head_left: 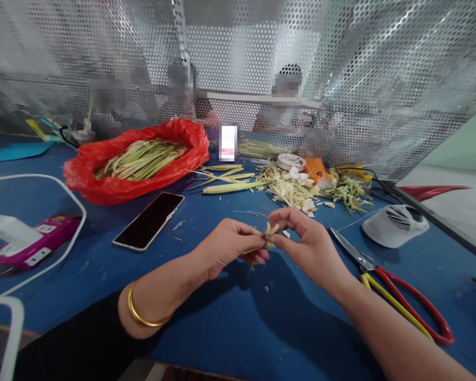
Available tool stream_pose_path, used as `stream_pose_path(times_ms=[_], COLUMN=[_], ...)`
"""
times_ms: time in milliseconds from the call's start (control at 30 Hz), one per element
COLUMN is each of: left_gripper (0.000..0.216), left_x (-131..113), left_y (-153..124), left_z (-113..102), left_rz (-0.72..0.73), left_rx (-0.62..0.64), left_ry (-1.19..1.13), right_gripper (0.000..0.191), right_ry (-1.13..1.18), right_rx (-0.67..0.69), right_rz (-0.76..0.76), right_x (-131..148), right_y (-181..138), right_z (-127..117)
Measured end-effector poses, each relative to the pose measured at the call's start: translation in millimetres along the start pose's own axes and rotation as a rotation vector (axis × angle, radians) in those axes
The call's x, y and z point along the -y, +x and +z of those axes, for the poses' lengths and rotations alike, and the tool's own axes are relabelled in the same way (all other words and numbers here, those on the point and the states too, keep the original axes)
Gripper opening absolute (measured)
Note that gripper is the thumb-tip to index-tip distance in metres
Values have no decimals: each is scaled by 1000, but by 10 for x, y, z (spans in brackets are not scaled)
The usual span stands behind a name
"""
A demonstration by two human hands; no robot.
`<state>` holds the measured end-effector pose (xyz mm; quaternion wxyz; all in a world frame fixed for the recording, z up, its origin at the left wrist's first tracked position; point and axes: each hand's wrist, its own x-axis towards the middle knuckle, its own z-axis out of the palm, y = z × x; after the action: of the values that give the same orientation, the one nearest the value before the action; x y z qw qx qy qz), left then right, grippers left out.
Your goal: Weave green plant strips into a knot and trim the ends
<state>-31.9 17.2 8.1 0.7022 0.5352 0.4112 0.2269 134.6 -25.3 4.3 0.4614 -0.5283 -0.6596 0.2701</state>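
Both my hands meet above the blue table [230, 328], pinching one small piece of pale green leaf strip [270, 232]. My left hand [230, 247], a gold bangle on its wrist, has its fingers closed on the strip's lower end. My right hand [307, 241] pinches the upper end between thumb and fingertips. Scissors with red and yellow handles [396, 296] lie just right of my right wrist. A black phone [148, 220] lies to the left of my left hand.
A red plastic bag [137, 161] full of green leaf strips sits at the back left. Loose strips and cuttings [297, 188] lie behind my hands. A white fan [394, 225] is on the right, a pink power strip [35, 243] with white cable on the left. Beyond a perforated metal screen [381, 90] sit other people.
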Motion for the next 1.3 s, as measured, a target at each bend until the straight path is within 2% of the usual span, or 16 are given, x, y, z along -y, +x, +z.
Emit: stream_pose_path(times_ms=[133,267,367,533,667,767,867,1033,1300], left_gripper=[16,27,39,21,19,19,17,14,12], left_x=[13,33,57,120,162,183,186,153,99], left_y=[5,9,31,83,95,97,97,86,43], left_z=[4,5,22,72,108,133,156,166,104], left_rz=[32,132,177,246,255,250,247,204,153], left_rx=[-1,-28,-60,-138,-188,-177,-158,-213,-166], left_ry=[-43,-30,-26,-97,-147,-173,-240,-294,-233], right_gripper=[19,24,25,24,22,20,20,24,34], right_ry=[114,330,411,474,457,406,402,454,393], right_rx=[-56,-164,-248,-259,-276,-295,-290,-253,-33], right_rz=[99,220,250,251,216,198,192,205,120], right_x=[-29,-50,-46,-39,-62,-80,-92,-76,-44], right_y=[17,52,63,32,6,-7,-16,-14,40], right_z=[27,55,81,159,216,242,263,252,85])
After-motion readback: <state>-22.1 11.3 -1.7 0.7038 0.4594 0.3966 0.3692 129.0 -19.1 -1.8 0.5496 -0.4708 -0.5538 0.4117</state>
